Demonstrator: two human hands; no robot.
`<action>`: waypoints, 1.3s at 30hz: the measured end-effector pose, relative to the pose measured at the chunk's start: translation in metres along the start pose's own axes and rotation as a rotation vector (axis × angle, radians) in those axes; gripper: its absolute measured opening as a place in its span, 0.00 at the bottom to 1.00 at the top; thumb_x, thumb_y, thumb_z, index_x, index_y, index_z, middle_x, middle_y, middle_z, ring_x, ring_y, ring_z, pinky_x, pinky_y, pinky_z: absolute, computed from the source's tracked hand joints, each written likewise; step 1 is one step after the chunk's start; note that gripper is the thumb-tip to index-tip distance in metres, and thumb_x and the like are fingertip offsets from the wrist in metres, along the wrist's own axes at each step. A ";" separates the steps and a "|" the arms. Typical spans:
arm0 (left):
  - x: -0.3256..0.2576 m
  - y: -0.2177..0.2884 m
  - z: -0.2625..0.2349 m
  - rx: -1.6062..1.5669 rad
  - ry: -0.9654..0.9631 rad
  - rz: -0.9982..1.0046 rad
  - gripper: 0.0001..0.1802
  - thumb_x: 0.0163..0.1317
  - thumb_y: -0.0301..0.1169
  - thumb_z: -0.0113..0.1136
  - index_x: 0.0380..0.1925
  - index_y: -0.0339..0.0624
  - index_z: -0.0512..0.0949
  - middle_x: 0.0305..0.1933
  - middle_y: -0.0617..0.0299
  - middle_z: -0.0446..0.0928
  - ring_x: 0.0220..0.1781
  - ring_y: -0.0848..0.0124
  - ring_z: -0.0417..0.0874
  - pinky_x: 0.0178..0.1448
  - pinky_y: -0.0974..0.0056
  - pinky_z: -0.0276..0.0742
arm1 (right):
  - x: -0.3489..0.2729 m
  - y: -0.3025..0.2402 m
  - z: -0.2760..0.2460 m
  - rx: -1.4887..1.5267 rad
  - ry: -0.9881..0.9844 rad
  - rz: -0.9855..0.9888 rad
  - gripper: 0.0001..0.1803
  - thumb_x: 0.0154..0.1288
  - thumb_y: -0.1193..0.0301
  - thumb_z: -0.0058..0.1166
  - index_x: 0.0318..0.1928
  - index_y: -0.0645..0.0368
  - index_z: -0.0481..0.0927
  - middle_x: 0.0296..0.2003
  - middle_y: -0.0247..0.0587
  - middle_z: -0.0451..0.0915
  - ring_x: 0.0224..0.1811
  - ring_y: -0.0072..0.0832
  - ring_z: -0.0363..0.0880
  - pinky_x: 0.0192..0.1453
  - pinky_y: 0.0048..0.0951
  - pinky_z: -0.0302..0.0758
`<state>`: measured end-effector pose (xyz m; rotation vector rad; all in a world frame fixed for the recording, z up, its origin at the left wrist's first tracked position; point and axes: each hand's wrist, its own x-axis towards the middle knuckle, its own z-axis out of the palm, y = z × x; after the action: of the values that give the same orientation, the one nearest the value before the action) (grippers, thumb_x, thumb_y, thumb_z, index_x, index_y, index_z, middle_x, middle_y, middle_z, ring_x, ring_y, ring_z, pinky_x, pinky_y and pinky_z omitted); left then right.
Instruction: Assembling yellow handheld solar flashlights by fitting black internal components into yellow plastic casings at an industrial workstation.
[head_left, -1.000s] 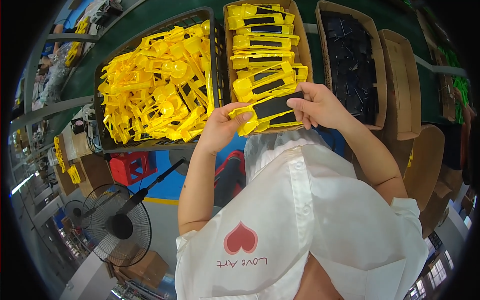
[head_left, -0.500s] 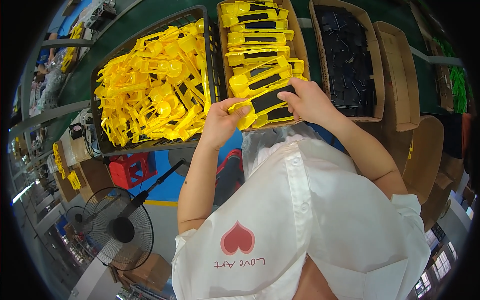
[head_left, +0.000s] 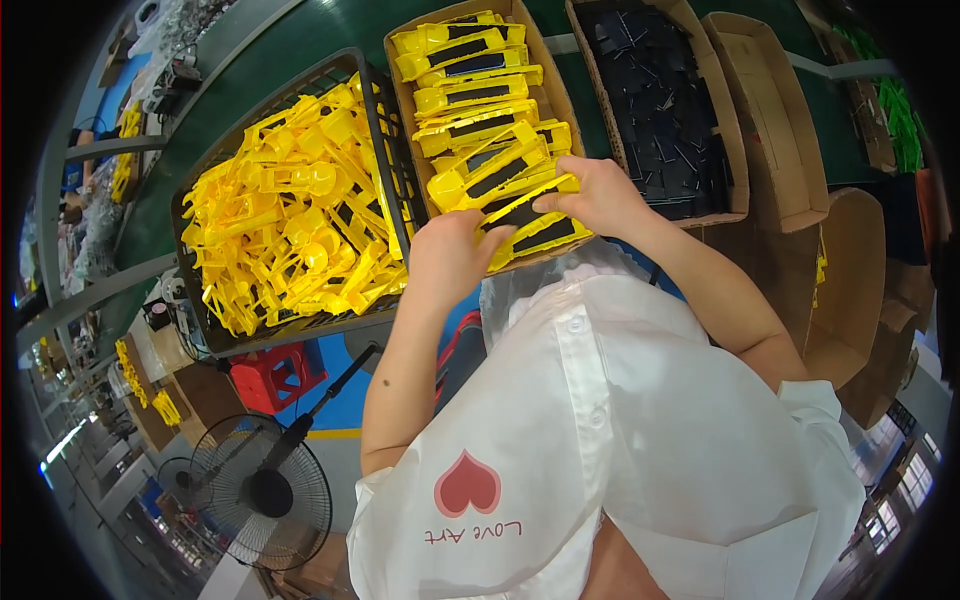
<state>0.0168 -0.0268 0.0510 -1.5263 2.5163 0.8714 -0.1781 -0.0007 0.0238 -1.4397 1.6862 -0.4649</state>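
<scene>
A flat yellow plastic piece with a black strip insert (head_left: 530, 225) is being gripped at its left end by the left hand (head_left: 450, 255), fingers curled around it, and pinched at its upper edge by the right hand (head_left: 595, 195), at the near end of a long cardboard tray (head_left: 405, 110) stacked with more yellow, black-stripped pieces (head_left: 470, 90). A dark wire crate (head_left: 200, 330) of loose yellow plastic parts (head_left: 290, 220) is sitting just left of that tray, a cardboard tray of small black strips (head_left: 660, 100) just right, and an empty cardboard box (head_left: 775, 110) farther right. A black floor fan (head_left: 260, 490) and a red plastic stool (head_left: 275, 375) are being seen below, near left.
</scene>
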 end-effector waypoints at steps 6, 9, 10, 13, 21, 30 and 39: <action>0.030 0.017 0.016 0.151 -0.005 -0.108 0.20 0.49 0.45 0.56 0.15 0.37 0.75 0.18 0.49 0.73 0.23 0.55 0.76 0.29 0.56 0.71 | 0.003 0.015 0.002 0.009 -0.040 -0.003 0.26 0.45 0.55 0.60 0.36 0.64 0.69 0.32 0.51 0.76 0.34 0.39 0.76 0.39 0.31 0.72; 0.037 0.022 0.026 -0.153 0.079 0.022 0.12 0.46 0.38 0.58 0.18 0.39 0.75 0.20 0.50 0.74 0.27 0.54 0.75 0.31 0.57 0.70 | -0.009 0.005 -0.004 0.032 -0.065 -0.012 0.37 0.41 0.50 0.61 0.40 0.64 0.59 0.35 0.56 0.73 0.39 0.42 0.74 0.41 0.31 0.71; 0.041 0.024 0.026 -0.148 0.073 0.029 0.12 0.46 0.38 0.58 0.18 0.39 0.75 0.20 0.50 0.74 0.27 0.54 0.75 0.31 0.57 0.70 | -0.009 0.009 -0.005 0.038 -0.058 -0.006 0.37 0.41 0.50 0.61 0.40 0.64 0.59 0.35 0.56 0.73 0.39 0.42 0.74 0.41 0.31 0.71; 0.061 0.028 0.026 -0.119 0.106 0.081 0.12 0.45 0.38 0.59 0.18 0.40 0.75 0.21 0.51 0.74 0.26 0.54 0.75 0.30 0.56 0.70 | -0.006 0.039 0.011 0.199 0.179 -0.141 0.32 0.48 0.54 0.58 0.42 0.65 0.57 0.32 0.53 0.73 0.32 0.36 0.75 0.34 0.29 0.72; 0.164 -0.036 -0.028 0.342 0.482 0.331 0.14 0.50 0.37 0.56 0.37 0.46 0.75 0.39 0.58 0.74 0.45 0.63 0.72 0.52 0.56 0.62 | -0.016 0.091 -0.007 0.589 0.092 0.109 0.11 0.55 0.71 0.50 0.38 0.63 0.70 0.27 0.38 0.75 0.21 0.18 0.70 0.24 0.18 0.67; 0.047 -0.031 0.027 0.019 0.066 0.138 0.15 0.44 0.33 0.62 0.32 0.38 0.75 0.34 0.53 0.72 0.38 0.57 0.74 0.41 0.60 0.70 | -0.034 0.165 -0.047 0.042 0.365 0.162 0.08 0.53 0.71 0.48 0.32 0.63 0.71 0.29 0.46 0.76 0.33 0.39 0.75 0.37 0.33 0.71; 0.052 -0.066 0.036 0.306 0.218 0.183 0.26 0.41 0.24 0.57 0.45 0.37 0.66 0.45 0.52 0.70 0.48 0.55 0.68 0.51 0.56 0.63 | 0.001 0.147 -0.047 -0.241 0.379 0.134 0.08 0.52 0.70 0.48 0.31 0.62 0.72 0.30 0.50 0.76 0.36 0.43 0.74 0.39 0.39 0.70</action>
<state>0.0378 -0.0735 -0.0250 -1.3755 2.8141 0.3223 -0.3060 0.0265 -0.0584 -1.4610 2.1890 -0.4953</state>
